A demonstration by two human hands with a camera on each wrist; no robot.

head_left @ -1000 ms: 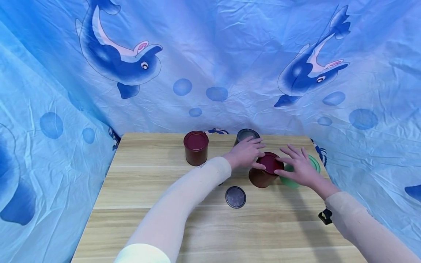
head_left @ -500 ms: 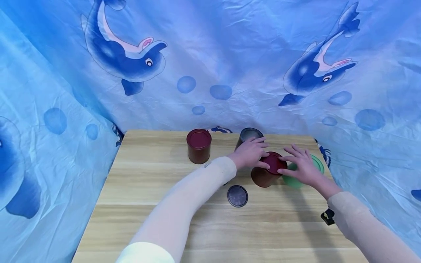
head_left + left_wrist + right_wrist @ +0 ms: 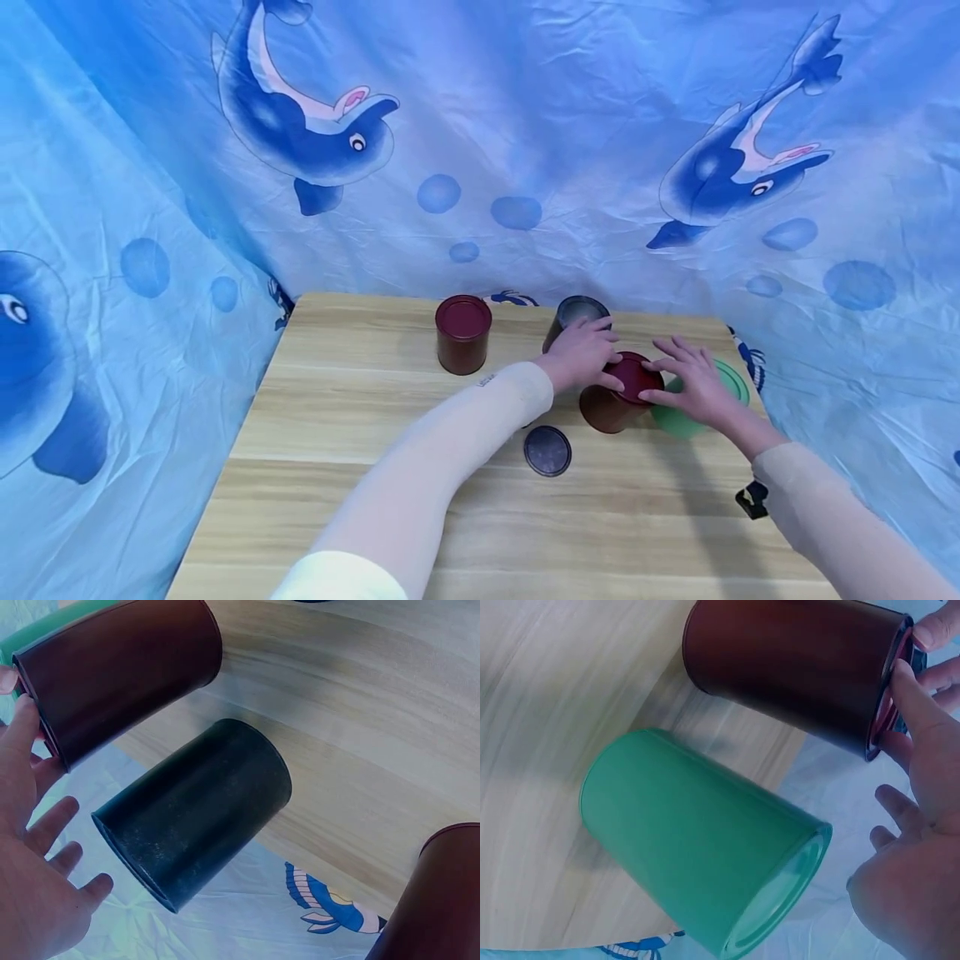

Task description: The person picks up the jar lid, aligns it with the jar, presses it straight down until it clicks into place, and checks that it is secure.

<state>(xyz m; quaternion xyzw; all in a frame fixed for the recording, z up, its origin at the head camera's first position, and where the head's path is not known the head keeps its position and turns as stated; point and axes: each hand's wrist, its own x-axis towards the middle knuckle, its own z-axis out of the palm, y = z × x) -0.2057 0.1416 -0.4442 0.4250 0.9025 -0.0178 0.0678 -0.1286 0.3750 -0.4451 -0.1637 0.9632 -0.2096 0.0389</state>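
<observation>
A dark red can (image 3: 609,410) with a red lid (image 3: 632,377) stands between the two hands. My left hand (image 3: 583,354) touches the lid's left rim with thumb and index finger, its other fingers spread. From the other side my right hand (image 3: 697,385) rests thumb and index finger on the lid's rim, other fingers spread. The left wrist view shows fingertips at the can's (image 3: 124,679) lid edge; in the right wrist view they lie on the lid (image 3: 889,709). A black can (image 3: 196,814) stands behind the left hand. Beside the right hand is a green can (image 3: 701,840).
Another dark red can (image 3: 462,335) with a lid stands at the back, left of the black can. A round black lid (image 3: 547,451) lies flat in front of the hands on the wooden table (image 3: 360,400). Blue dolphin-print cloth (image 3: 480,133) hangs behind and at both sides.
The head view has shifted slightly, so the scene sits a little further right. Both hands keep their fingers on the red lid; the cans and the black lid have not visibly moved.
</observation>
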